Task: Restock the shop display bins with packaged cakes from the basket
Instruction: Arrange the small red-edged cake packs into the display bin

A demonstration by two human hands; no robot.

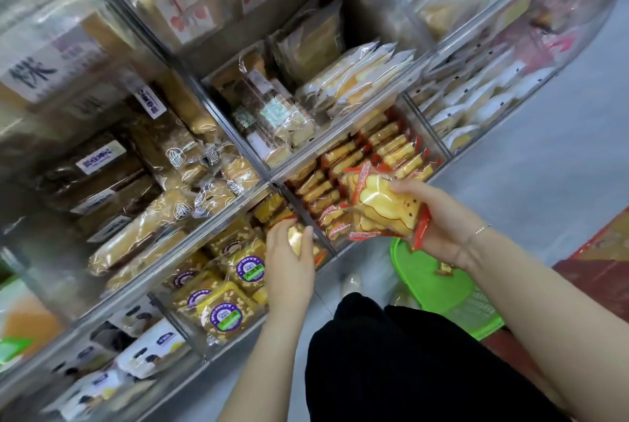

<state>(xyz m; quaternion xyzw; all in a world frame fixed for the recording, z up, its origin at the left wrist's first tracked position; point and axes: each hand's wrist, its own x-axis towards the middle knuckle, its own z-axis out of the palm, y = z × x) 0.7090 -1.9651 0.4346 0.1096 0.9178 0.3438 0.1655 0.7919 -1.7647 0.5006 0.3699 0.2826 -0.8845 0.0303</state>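
Red-edged clear wrappers mark the packaged cakes in play. The right hand grasps a small bundle of them, fingers curled round its right end, held just in front of the acrylic bin already lined with rows of the same cakes. The left hand is lower, at the front edge of that bin, fingers curled round one yellow cake pack that looks about to go in or be straightened.

The bundle is the main risk: held at one end only, slick film on slick film, a pack could slide out and drop to the floor. The bin looks close to full, so pushing more in could buckle the neat rows or tip the front packs over the low wall. The green basket sits on the floor right beside the person's feet, easy to kick on a step sideways. Squeezing too hard would crush the soft cakes.
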